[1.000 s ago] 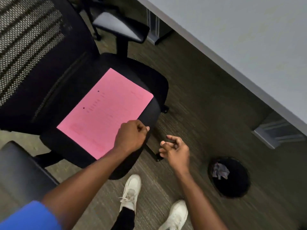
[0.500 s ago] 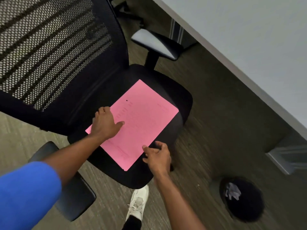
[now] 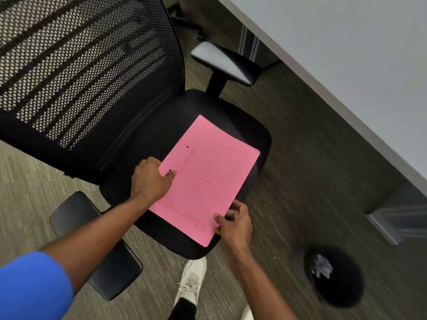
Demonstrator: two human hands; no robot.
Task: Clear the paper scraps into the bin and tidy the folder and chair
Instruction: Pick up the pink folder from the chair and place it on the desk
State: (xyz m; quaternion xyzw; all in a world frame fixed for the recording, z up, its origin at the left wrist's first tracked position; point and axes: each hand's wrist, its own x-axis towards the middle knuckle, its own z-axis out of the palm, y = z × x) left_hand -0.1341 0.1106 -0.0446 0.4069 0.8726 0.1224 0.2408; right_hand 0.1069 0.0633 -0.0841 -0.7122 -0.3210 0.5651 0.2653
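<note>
Right hand (image 3: 234,224) now pinches folder's (image 3: 205,179) near corner.

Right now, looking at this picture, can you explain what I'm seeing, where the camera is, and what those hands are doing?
There is no machine here: a person wears a wide-angle camera on the head, so you look down along their own arms. The left hand rests on the left edge of a pink folder, with a fingertip pressing on it. The right hand pinches the folder's near corner. The folder lies flat on the seat of a black office chair. On the carpet to the right stands a black bin with crumpled paper scraps inside. A grey desk fills the upper right.
</note>
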